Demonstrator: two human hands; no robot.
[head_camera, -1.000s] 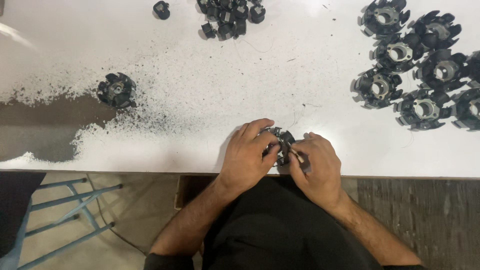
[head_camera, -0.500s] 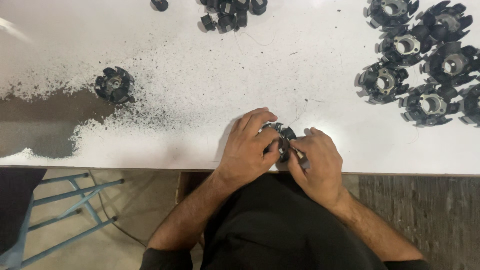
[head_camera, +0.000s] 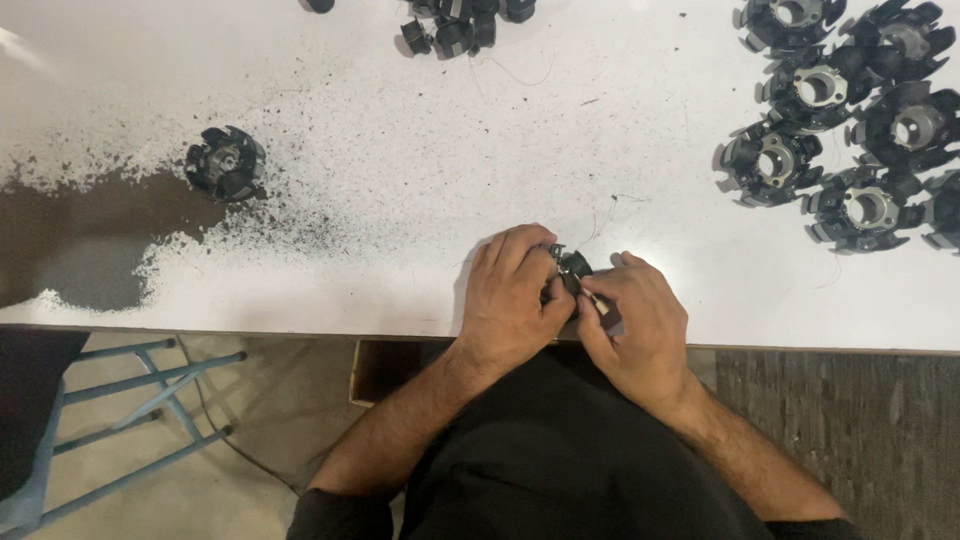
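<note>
Working close to the near edge of the white surface (head_camera: 300, 80), both hands are bunched over one small black round part (head_camera: 572, 268). The left hand (head_camera: 515, 295) is curled over it from the left, fingers closed around its rim; the right hand (head_camera: 635, 325) pinches in from the other side, fingertips tight on it. Compared with a second ago, little has shifted: the part sits in the same spot between the hands, with the left fingers folded a touch further over it. So the handling looks to be fine finger work, not a move. A cluster of finished-looking black toothed rings (head_camera: 840, 110) lies well apart at upper right, a lone ring (head_camera: 225, 163) sits amid dark grit at left, and small black pieces (head_camera: 455, 25) rest at the far edge.
</note>
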